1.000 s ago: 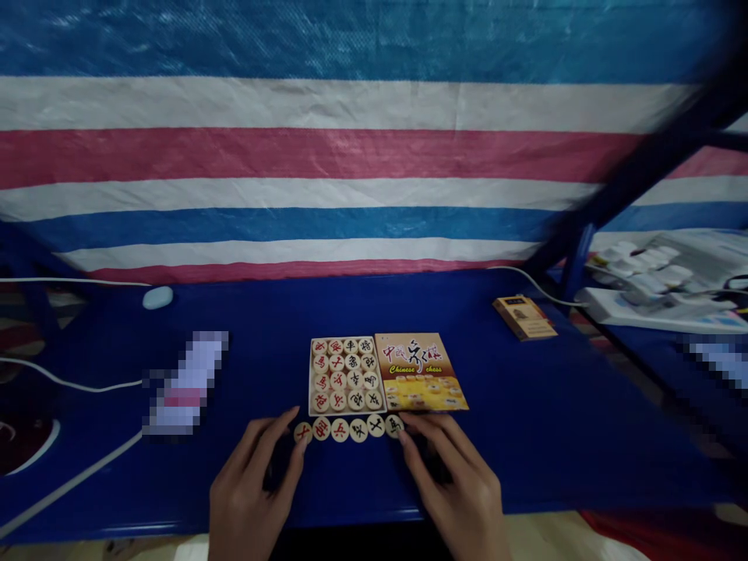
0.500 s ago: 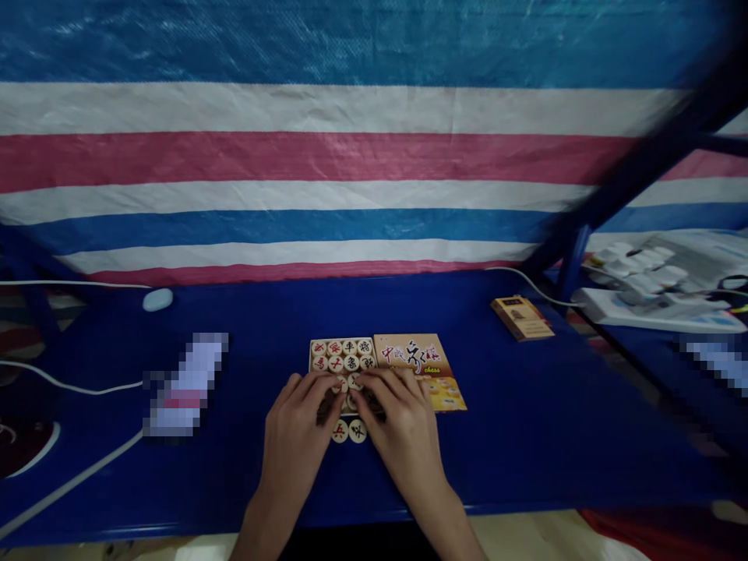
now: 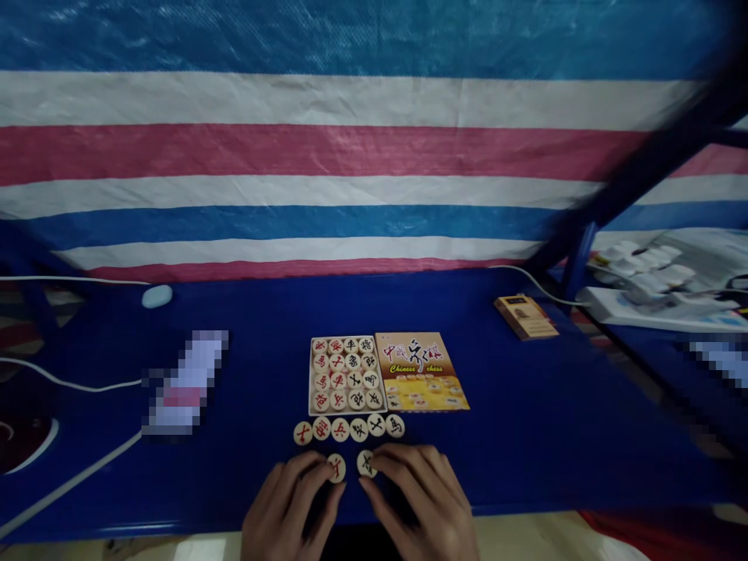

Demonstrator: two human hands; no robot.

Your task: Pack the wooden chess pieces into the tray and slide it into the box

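Note:
My left hand (image 3: 295, 499) pinches a red-marked Chinese chess piece (image 3: 336, 468) between thumb and fingers, near the front of the blue table. Beside it, my right hand (image 3: 418, 495) has its thumb and fingertips on a black-marked Chinese chess piece (image 3: 367, 463). Both pieces lie face up at table height. Just beyond them runs a row of several round pieces (image 3: 340, 429), red characters on the left and black on the right. Behind the row is a white open box (image 3: 347, 414) filled with more pieces. Its printed lid (image 3: 424, 371) lies against the box's right side.
A yellowish small carton (image 3: 526, 317) rests at the back right of the blue table (image 3: 245, 312). On the left are a blurred-out phone (image 3: 187, 382), a pale blue case (image 3: 157, 296) and white cables. A power strip (image 3: 660, 310) with plugs is at far right.
Both hands have come back from the box toward the table's front edge, each with a piece. The box's pieces and the row before it are now uncovered.

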